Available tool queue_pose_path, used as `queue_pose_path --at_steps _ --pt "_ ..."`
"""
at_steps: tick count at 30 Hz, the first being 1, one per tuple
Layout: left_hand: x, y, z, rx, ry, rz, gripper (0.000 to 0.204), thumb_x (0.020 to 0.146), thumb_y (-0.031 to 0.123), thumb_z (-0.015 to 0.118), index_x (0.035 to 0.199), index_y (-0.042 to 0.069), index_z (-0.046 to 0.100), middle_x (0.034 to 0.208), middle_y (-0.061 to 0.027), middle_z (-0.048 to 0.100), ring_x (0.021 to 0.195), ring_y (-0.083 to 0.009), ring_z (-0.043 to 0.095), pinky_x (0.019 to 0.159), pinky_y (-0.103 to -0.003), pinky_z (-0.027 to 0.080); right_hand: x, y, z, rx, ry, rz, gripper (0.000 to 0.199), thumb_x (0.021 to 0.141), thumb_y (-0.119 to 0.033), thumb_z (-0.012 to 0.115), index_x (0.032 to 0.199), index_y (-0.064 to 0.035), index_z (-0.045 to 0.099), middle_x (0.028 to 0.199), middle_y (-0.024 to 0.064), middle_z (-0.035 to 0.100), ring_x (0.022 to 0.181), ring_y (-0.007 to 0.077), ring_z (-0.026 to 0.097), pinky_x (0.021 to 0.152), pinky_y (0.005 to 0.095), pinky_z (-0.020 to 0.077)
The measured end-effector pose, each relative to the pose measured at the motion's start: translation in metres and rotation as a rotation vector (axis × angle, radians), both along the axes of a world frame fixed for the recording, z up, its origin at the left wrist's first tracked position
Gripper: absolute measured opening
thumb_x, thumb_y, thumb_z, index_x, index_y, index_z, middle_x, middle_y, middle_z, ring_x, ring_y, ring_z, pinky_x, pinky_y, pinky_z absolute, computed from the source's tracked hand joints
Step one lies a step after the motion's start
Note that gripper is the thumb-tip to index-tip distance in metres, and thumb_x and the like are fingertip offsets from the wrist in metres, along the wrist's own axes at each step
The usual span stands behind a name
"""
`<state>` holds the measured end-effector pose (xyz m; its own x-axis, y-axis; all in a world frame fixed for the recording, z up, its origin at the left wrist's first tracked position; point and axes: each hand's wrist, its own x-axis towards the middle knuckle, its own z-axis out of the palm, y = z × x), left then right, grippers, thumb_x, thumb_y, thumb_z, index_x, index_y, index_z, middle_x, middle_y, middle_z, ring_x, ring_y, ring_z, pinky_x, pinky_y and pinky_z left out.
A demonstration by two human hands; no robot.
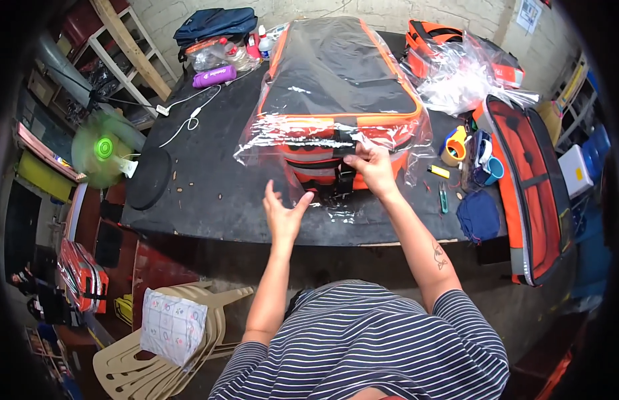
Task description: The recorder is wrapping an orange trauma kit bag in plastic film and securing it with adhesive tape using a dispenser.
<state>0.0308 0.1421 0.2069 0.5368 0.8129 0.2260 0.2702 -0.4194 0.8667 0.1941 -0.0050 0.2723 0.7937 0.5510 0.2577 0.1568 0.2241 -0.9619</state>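
A large black-and-orange bag lies on the black table, covered by a clear plastic bag. The wrinkled plastic hangs loose around its near end, where black straps show. My right hand is closed at that near end, thumb and fingers pinching the plastic by a black strap. Just left of it, my left hand has its fingers spread beside the bag's lower left corner and holds nothing.
A spinning green fan and a purple bottle are at the left. On the right lie green thread snips, a yellow tape roll, a dark blue cloth and an open orange-and-black bag. Stacked beige chairs stand below.
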Motion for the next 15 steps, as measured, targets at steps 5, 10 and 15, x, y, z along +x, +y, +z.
queue_pose_path --at_steps 5,10,15 --pt "-0.004 0.024 -0.01 -0.009 -0.1 0.002 0.026 0.087 0.022 0.064 0.079 -0.002 0.065 0.063 -0.006 0.063 0.058 -0.0114 0.057 0.058 -0.028 0.046 0.001 0.004 0.003 -0.021 0.025 -0.059 0.003 0.079 0.004 0.064 0.081 0.0029 0.062 0.07 -0.0001 0.063 0.064 0.0041 0.055 0.057 0.0212 0.0432" --pt "-0.065 0.057 -0.041 0.12 0.115 0.074 0.019 0.089 0.018 0.059 0.082 0.001 0.066 0.06 -0.0073 0.063 0.053 -0.0141 0.059 0.055 -0.029 0.046 0.01 -0.015 -0.026 -0.11 -0.062 -0.247 0.008 0.077 0.005 0.064 0.074 0.001 0.058 0.064 -0.0038 0.056 0.06 0.0029 0.048 0.054 0.0212 0.0385" --pt "-0.07 0.073 -0.071 -0.06 0.074 0.051 0.014 0.083 0.017 0.066 0.08 0.003 0.065 0.06 -0.0054 0.062 0.053 -0.017 0.058 0.056 -0.031 0.046 -0.007 -0.025 -0.064 -0.088 0.025 -0.222 0.004 0.078 0.003 0.065 0.079 0.0011 0.061 0.069 -0.0021 0.061 0.066 0.0044 0.054 0.062 0.0217 0.0437"
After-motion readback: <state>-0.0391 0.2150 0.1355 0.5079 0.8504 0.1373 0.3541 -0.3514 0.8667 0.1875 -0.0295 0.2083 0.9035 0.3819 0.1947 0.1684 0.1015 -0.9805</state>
